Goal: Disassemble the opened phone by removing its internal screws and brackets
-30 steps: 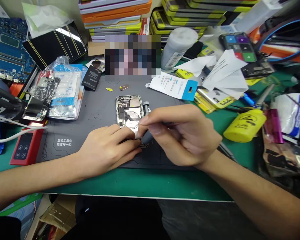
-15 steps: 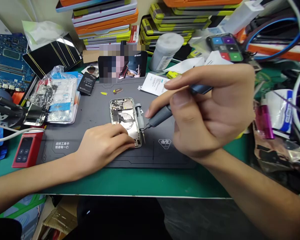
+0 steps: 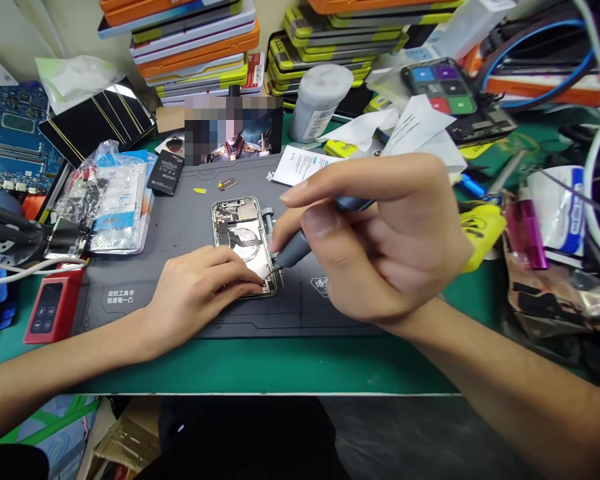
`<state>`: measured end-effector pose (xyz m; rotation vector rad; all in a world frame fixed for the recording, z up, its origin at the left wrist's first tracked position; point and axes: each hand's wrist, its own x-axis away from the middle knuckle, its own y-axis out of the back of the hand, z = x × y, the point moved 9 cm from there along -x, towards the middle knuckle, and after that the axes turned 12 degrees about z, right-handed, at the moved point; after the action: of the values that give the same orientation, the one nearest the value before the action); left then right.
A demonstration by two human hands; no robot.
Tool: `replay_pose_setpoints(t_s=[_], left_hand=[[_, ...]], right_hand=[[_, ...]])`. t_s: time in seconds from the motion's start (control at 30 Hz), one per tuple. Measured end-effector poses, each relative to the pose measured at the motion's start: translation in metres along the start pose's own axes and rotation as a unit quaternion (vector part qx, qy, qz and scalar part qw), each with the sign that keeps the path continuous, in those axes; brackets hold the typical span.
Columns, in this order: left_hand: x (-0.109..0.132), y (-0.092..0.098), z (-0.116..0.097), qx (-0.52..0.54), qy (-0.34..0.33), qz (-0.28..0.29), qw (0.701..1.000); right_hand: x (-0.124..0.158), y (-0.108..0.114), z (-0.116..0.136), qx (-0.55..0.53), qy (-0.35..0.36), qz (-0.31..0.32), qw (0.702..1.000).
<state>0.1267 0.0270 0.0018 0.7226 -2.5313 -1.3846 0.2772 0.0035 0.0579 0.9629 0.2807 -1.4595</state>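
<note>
An opened phone (image 3: 248, 212) lies on the dark grey work mat (image 3: 170, 230), its inner parts showing. My left hand (image 3: 205, 280) is closed against its lower left side, fingertips over the bottom end, which they partly hide. Held like a pen in my right hand (image 3: 387, 233) is a grey screwdriver (image 3: 295, 249). The screwdriver's tip is at the phone's lower right, close to my left fingertips; whether it touches a screw is too small to tell. Just beyond the phone's right edge lies a grey tool (image 3: 269, 217), partly hidden by my right fingers.
A black battery (image 3: 167, 173) and small loose pieces (image 3: 227, 185) lie behind the phone. A propped screen (image 3: 235, 137), a grey-white canister (image 3: 320, 103) and stacked cases (image 3: 195, 47) stand farther back. A red device (image 3: 55, 307) sits at left, a yellow item (image 3: 483, 230) at right.
My right hand has moved left, taking the screwdriver tip from beside the phone onto its lower right part. My left hand stays on the phone. The whole view has shifted slightly.
</note>
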Motion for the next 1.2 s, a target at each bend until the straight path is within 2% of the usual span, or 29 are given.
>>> replay_pose_setpoints(t_s=[0.13, 0.27, 0.47, 0.63, 0.77, 0.9, 1.07, 1.2], left_hand=[[-0.002, -0.001, -0.001, 0.009, -0.003, -0.002, 1.000], [-0.003, -0.003, -0.001, -0.002, -0.010, -0.003, 1.000], [-0.001, -0.003, -0.002, -0.020, -0.010, -0.006, 1.000], [0.002, -0.005, -0.001, -0.075, 0.014, -0.015, 0.997], [0.004, -0.007, -0.007, -0.120, -0.007, -0.020, 0.993], [0.005, -0.005, -0.005, -0.067, 0.001, -0.016, 0.998], [0.006, -0.009, -0.004, -0.030, -0.009, -0.006, 1.000], [0.006, -0.005, -0.005, 0.066, -0.012, 0.009, 0.998]], right_hand=[[0.000, -0.005, 0.000, -0.009, 0.014, 0.028, 0.999], [0.003, -0.006, -0.001, -0.020, 0.022, 0.028, 0.999], [0.005, -0.010, -0.010, -0.008, -0.007, 0.041, 0.999], [0.007, -0.002, -0.021, -0.019, -0.042, -0.022, 0.999], [0.006, 0.000, -0.020, -0.021, -0.024, -0.044, 0.999], [0.008, -0.004, -0.019, -0.022, -0.006, -0.040, 0.999], [0.009, -0.004, -0.016, 0.008, 0.013, -0.067, 0.998], [0.009, -0.002, -0.015, 0.007, 0.012, -0.093, 0.996]])
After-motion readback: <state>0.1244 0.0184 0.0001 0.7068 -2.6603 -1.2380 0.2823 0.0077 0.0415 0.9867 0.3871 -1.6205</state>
